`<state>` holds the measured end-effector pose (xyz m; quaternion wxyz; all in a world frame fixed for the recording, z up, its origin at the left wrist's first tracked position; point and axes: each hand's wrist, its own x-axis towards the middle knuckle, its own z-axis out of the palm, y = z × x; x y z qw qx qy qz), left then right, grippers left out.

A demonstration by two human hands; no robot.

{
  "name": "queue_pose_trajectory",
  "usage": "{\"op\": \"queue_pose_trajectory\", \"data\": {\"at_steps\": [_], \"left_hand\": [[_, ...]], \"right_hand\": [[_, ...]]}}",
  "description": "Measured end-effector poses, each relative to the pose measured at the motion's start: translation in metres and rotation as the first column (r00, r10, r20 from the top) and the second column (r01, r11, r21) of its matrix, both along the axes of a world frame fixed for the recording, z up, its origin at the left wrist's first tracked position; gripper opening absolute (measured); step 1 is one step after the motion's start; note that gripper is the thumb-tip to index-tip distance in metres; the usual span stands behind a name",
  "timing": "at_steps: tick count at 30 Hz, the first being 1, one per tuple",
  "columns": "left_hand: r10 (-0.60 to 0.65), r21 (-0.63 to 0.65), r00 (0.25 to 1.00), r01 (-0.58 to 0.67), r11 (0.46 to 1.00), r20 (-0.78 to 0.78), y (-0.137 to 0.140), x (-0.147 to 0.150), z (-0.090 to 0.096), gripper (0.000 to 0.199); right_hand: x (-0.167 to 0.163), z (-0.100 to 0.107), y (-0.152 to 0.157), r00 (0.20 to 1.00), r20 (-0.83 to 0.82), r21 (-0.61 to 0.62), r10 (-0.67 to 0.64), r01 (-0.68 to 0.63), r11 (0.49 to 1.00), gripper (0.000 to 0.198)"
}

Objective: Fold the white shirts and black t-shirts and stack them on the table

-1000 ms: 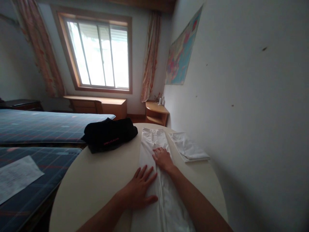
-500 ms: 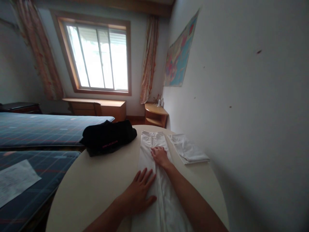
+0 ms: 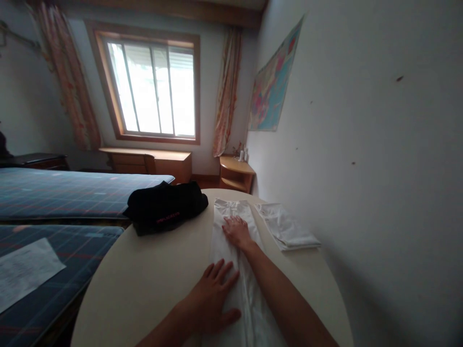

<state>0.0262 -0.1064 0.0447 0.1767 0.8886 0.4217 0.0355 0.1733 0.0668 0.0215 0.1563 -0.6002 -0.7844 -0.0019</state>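
Note:
A pair of white trousers (image 3: 221, 248) lies lengthwise on the round cream table (image 3: 152, 274), its waistband at the far end and its near end out of view. My right hand (image 3: 237, 231) rests on the cloth just below the waistband, fingers spread. Nearer to me, my left hand (image 3: 211, 299) lies flat along the left edge, fingers apart and thumb on the fabric. Neither hand grips anything. To the right is another folded white garment (image 3: 289, 229), close to the wall.
A folded black garment (image 3: 166, 205) with pink lettering sits at the table's far left. Beyond the left edge are plaid mattresses (image 3: 72, 190) and a sheet of paper (image 3: 29, 270). The white wall (image 3: 379, 207) stands close on the right.
My left hand has slid slightly nearer to me along the trousers. My right hand has shifted a little left on the cloth. The camera view has turned slightly left.

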Motion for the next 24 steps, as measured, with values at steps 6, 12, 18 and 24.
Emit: {"op": "queue_pose_trajectory", "data": {"at_steps": [6, 12, 18, 24], "left_hand": [[0.103, 0.125, 0.989, -0.116, 0.985, 0.102, 0.014, 0.001, -0.002, 0.05], [0.145, 0.031, 0.989, -0.145, 0.989, -0.004, 0.024, -0.003, -0.018, 0.072], [0.156, -0.018, 0.988, -0.156, 0.988, -0.018, 0.02, -0.002, -0.01, 0.072], [0.167, -0.039, 0.986, -0.168, 0.985, -0.021, 0.02, 0.0, -0.008, 0.073]], "right_hand": [[-0.011, 0.003, 0.017, 0.999, 0.001, -0.021, -0.037, 0.037, 0.999, 0.043], [-0.019, -0.002, 0.046, 0.995, -0.011, -0.118, -0.104, 0.102, 0.988, 0.051], [-0.019, -0.008, 0.073, 0.993, -0.005, -0.155, -0.119, 0.116, 0.981, 0.054], [-0.021, -0.009, 0.076, 0.989, 0.005, -0.1, -0.151, 0.15, 0.984, 0.052]]}}
